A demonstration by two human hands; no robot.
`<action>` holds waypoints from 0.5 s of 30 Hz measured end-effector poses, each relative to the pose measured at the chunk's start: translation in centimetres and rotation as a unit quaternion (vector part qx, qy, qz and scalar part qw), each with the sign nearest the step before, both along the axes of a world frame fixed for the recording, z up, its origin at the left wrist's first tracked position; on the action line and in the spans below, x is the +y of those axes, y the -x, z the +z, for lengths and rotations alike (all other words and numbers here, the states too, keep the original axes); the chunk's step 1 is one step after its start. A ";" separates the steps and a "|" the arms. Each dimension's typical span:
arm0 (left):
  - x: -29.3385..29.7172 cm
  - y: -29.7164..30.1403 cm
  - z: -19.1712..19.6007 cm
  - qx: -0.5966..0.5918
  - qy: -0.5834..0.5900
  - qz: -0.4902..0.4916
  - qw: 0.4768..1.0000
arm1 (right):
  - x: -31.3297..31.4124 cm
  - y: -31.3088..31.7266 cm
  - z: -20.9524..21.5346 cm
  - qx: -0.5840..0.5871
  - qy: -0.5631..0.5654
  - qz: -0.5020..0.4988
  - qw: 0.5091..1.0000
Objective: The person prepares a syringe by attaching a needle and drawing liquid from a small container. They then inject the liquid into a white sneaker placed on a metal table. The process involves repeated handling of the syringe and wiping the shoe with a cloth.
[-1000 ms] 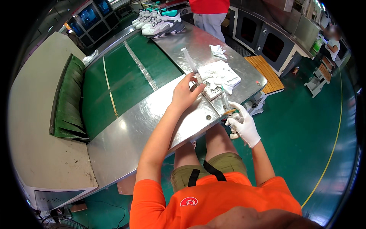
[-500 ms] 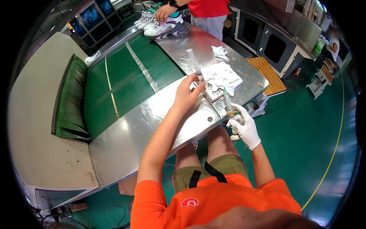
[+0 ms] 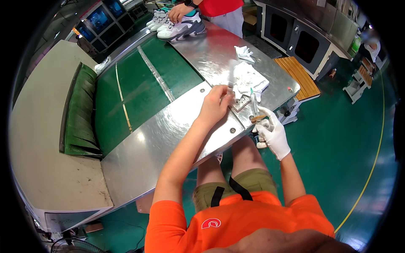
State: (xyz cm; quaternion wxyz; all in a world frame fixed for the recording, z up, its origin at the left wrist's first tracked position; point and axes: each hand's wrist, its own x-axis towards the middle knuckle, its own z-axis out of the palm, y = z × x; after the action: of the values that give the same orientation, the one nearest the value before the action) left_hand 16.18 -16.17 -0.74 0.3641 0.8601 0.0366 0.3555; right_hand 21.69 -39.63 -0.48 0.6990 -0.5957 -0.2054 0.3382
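On steel worktable (image 3: 202,55), w/ green conveyor belt (image 3: 139,88) running along its left: largest item nearby is white rag (image 3: 249,78), crumpled, lying near table's right edge; smaller white wad (image 3: 244,52) further up, well apart. Far end: pair of white/grey sneakers (image 3: 179,27), another person's hand (image 3: 177,12) resting on them.

L hand (image 3: 214,105), bare, at table's near-right corner, fingers curled and pinching a small object at the fingertips; too small to ID. Sits just beside the rag's near edge.

R hand (image 3: 273,134), white glove, closed around wooden handle of a thin brush-like tool (image 3: 255,104). Tool's long axis runs near-to-far, roughly upright in view; greenish tip points away from person, toward the rag; handle end in the fist, off table's corner. Tip near L fingertips; can't tell if touching.
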 end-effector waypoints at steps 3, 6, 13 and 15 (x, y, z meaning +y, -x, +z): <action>0.2 0.6 0.5 0.047 0.040 0.030 0.998 | 0.5 -0.1 1.1 0.011 -0.001 -0.003 1.000; 0.1 0.8 0.6 0.047 0.021 0.031 0.998 | 1.5 -0.9 0.6 -0.044 -0.007 -0.013 0.999; -0.1 0.8 -0.1 0.021 0.002 0.007 1.000 | 4.6 -2.9 0.2 -0.075 -0.067 -0.011 0.995; -0.4 0.6 0.1 0.034 -0.011 0.001 0.999 | 5.4 -3.6 -1.0 -0.071 -0.074 -0.013 0.995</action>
State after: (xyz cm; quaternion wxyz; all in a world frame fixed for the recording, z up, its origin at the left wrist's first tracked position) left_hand 15.58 -16.52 -0.60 0.3525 0.8758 0.0462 0.3266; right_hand 25.30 -34.25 -1.44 0.7291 -0.5675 -0.2717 0.2695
